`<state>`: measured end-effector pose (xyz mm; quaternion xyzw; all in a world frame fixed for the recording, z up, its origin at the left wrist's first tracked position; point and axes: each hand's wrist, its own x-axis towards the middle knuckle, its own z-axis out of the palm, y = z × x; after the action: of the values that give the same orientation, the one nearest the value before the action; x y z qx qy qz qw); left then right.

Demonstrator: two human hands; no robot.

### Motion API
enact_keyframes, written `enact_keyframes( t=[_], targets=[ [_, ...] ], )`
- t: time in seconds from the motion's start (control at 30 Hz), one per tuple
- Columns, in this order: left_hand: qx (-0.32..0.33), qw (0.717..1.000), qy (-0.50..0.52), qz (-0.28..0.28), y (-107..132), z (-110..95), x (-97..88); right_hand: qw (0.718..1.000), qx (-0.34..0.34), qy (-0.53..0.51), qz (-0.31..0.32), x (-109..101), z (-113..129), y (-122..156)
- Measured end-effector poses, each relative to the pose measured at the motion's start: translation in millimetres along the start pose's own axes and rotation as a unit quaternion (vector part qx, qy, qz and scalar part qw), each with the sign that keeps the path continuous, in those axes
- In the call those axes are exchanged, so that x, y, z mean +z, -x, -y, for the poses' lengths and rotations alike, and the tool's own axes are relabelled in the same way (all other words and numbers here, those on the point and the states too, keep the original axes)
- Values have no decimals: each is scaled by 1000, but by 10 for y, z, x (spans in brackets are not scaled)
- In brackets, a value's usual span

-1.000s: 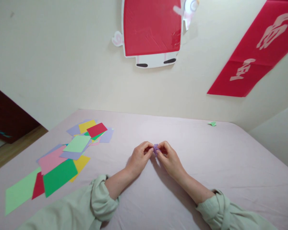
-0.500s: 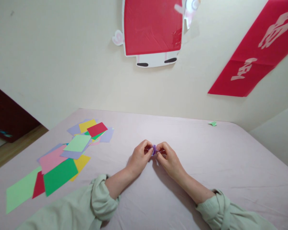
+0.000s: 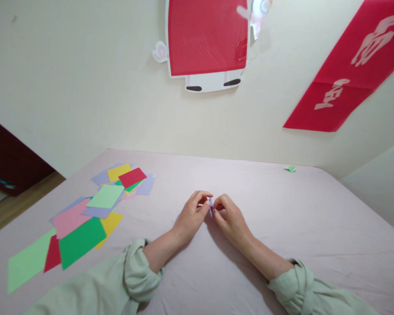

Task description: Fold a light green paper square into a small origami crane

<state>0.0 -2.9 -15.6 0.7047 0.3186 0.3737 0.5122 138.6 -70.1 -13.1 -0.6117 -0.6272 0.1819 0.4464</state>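
A small folded piece of purple paper [image 3: 210,204] is pinched between my two hands over the pale pink table [image 3: 282,218]. My left hand [image 3: 192,214] grips it from the left with thumb and fingertips closed. From the right, my right hand [image 3: 230,216] pinches the same piece, fingers curled. Most of the paper is hidden by my fingers; only a thin purple edge shows between them. Both forearms rest on the table, with light green sleeves rolled up.
Several coloured paper sheets [image 3: 85,210] lie scattered on the table's left side. A small folded green paper [image 3: 290,168] sits at the far right edge by the wall. Red posters [image 3: 206,35] hang on the wall behind.
The purple paper has been pressed narrower between my fingers; less of it shows now. My hands have stayed in the same place.
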Motion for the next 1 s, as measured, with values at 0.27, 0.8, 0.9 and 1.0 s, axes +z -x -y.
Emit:
enact_keyframes(
  t=[0.27,0.8,0.9,1.0],
  targets=[
    [-28,999,8,-18,-25,45,5,1000,8,-15,-12,-1,-16,2],
    [-7,1000,-12,-17,-23,74,-11,999,19,-28,-6,-1,-36,-4],
    [-2,1000,-20,-10,-29,71,-9,999,17,-37,-5,-9,-16,-15],
    [-9,1000,-28,-8,-36,81,-6,999,22,-37,1,-12,-11,-13]
  ],
)
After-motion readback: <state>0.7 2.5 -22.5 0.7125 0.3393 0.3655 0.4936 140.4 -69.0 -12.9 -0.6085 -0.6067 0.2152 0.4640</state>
